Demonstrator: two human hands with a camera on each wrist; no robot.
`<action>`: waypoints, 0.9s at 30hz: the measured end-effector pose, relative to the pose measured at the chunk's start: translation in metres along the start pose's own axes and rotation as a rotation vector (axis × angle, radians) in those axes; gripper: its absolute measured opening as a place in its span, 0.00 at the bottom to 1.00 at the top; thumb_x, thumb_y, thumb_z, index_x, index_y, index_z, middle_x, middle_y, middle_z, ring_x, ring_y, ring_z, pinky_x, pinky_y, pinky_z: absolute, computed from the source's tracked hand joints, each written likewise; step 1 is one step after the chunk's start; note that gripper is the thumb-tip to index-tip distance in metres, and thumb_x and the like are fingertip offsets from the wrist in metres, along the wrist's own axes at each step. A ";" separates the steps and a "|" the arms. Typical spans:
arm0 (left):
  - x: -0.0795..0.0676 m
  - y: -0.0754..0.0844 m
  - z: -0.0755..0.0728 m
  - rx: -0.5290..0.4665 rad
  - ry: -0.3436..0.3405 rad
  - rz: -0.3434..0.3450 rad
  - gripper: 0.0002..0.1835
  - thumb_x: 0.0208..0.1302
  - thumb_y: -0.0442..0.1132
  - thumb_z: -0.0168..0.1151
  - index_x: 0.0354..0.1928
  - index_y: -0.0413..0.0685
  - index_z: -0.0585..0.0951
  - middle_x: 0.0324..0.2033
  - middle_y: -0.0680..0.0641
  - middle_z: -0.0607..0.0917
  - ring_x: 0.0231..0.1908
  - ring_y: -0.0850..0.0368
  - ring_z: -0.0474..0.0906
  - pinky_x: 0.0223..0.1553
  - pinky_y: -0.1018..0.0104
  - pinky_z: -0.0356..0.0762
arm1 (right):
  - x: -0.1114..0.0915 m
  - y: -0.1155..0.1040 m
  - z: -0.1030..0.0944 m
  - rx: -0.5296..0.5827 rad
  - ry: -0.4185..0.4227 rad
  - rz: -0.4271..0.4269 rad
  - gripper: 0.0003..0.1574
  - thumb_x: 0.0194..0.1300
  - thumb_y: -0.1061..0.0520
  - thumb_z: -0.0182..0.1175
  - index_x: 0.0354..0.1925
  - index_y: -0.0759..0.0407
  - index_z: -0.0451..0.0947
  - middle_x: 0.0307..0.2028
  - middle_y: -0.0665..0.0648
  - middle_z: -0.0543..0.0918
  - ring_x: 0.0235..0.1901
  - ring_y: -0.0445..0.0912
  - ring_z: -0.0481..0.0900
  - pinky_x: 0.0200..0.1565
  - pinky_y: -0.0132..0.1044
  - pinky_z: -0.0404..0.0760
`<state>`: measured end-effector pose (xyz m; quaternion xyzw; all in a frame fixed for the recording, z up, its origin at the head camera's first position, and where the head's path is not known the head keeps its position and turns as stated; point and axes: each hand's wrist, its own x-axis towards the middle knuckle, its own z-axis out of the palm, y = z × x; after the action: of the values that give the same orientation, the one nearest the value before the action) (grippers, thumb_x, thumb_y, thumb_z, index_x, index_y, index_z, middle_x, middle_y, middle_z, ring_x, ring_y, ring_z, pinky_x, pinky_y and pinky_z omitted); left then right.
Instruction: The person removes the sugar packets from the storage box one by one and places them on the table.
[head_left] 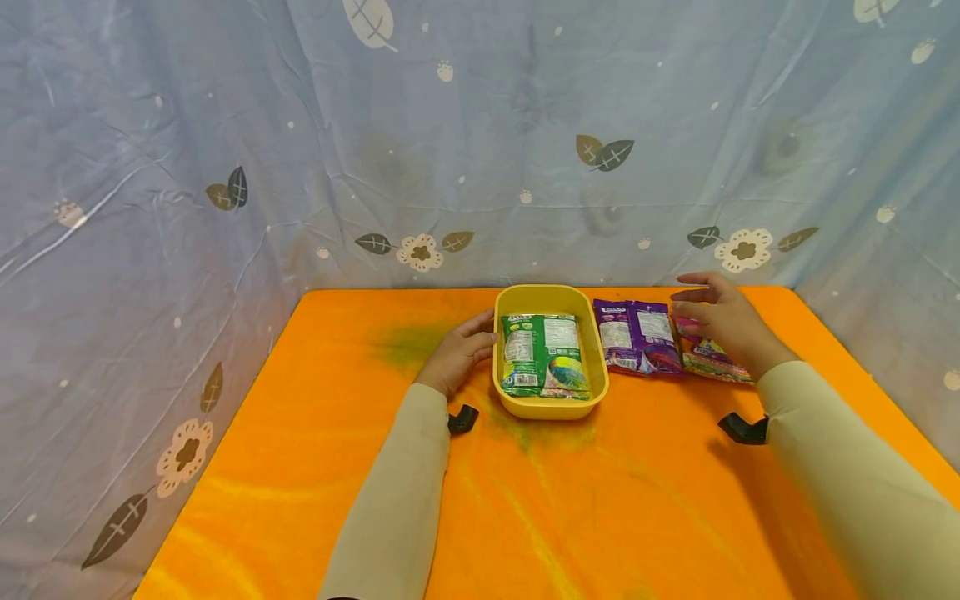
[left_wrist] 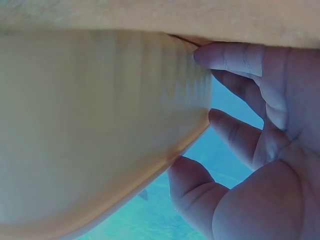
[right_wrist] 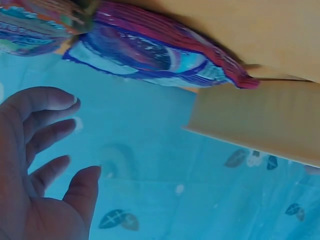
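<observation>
A yellow plastic tub point(head_left: 551, 410) with rounded corners stands on the table, and green snack packets point(head_left: 546, 354) lie in it. My left hand point(head_left: 457, 354) is at the tub's left side, its fingertips right at the wall and rim; in the left wrist view the thumb point(left_wrist: 195, 192) lies near the rim. Right of the tub lie purple packets point(head_left: 637, 335), side by side. Beyond them a pink and orange packet point(head_left: 708, 354) is partly hidden under my right hand point(head_left: 723, 321). The right hand's fingers are spread and loosely bent, with nothing between them in the right wrist view.
An orange cloth point(head_left: 360, 500) covers the table. Pale blue curtains point(head_left: 480, 108) with leaf and flower prints hang behind and at both sides. Black curved pieces point(head_left: 745, 428) stick out from both wrists.
</observation>
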<state>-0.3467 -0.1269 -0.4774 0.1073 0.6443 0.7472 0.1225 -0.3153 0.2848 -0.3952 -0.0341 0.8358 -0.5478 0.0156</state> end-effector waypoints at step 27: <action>0.000 0.000 0.000 0.003 -0.014 0.010 0.29 0.65 0.38 0.61 0.68 0.57 0.70 0.62 0.48 0.72 0.52 0.47 0.77 0.53 0.60 0.75 | -0.004 -0.047 0.088 0.234 -0.182 -0.068 0.41 0.63 0.49 0.64 0.68 0.50 0.57 0.61 0.64 0.69 0.56 0.61 0.73 0.52 0.52 0.75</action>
<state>-0.3467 -0.1270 -0.4778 0.1158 0.6440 0.7462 0.1230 -0.3041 0.1859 -0.3872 -0.1099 0.7596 -0.6365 0.0767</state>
